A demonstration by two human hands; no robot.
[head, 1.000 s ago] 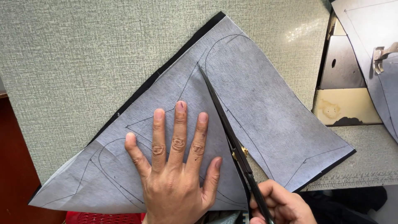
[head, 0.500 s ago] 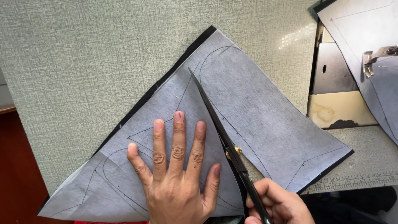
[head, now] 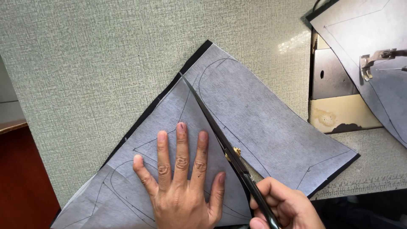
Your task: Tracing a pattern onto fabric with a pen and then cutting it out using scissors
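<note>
**Scissors deep in the grey sheet, left hand pinning it flat**

While the left hand (head: 182, 182) lies spread on the grey fabric sheet (head: 263, 127), palm down and all five fingers fanned out, it grips nothing; it simply presses the sheet against the tabletop (head: 93, 63). The sheet sits near the tabletop's front edge, turned like a diamond with one corner pointing toward the far side, and a black layer shows as a thin border along its upper-left and lower-right edges. Curved and straight pattern lines are drawn across its grey face.

Over on the other side, the right hand (head: 284, 208) is curled tight round the handles of the black scissors (head: 224, 144) at the front edge. The blades run long and narrow up the middle of the sheet, tip close to the sheet's far corner, brass pivot just beside the left little finger. How far apart the blades stand cannot be told; they read as one thin dark line. The cut divides the sheet, left hand on one part, the wider part lying to the right.

At the tabletop's right edge, a sewing machine bed (head: 335, 85) sits with its metal presser foot (head: 373, 61) resting on a second grey piece (head: 360, 29).
</note>
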